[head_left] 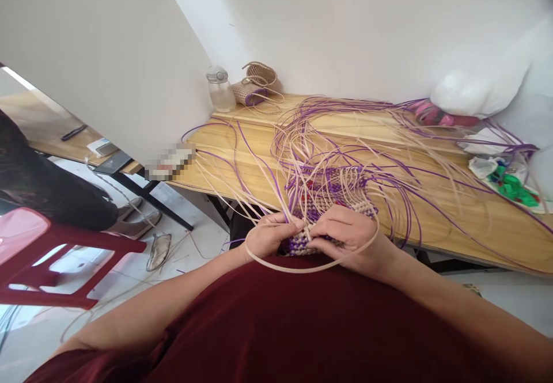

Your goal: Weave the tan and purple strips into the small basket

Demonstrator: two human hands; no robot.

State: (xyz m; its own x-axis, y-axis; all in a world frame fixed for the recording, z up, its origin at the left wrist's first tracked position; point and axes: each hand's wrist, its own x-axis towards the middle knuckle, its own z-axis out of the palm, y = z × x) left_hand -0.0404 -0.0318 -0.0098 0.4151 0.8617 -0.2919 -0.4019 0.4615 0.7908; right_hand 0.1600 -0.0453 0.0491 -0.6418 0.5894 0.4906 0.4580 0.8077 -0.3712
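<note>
Left hand (270, 236) first: it's closed on the near-left edge of the woven piece (328, 198), thumb laid along the top. Right hand (349, 233) sits over the near-right part, thumb and fingers pinching a pale strand (308, 236) right at the weave. The fingertips almost meet there, so neither hand is really nearer — both are already touching the piece, and the rest of it lies beyond them, away from the body. A cream loop (298, 269) bows out on the body side of the piece, from the left hand round to the right; can't tell if it's the same strand.

As for which way it points: near edge toward the maroon shirt (276, 325), far side out over the table (211, 141). Long axis? Hard to call, since the hands cover the near end — looks about as wide as it is deep. The loose strands (298, 129) fan out mostly from its far side, with more trailing off left and right.

Further out, all measured from the woven piece: bottle (222, 92) and a small woven bag (249, 92) beyond it to the left, white bag (470, 92) beyond to the right, some green stuff (512, 186) well off right.
</note>
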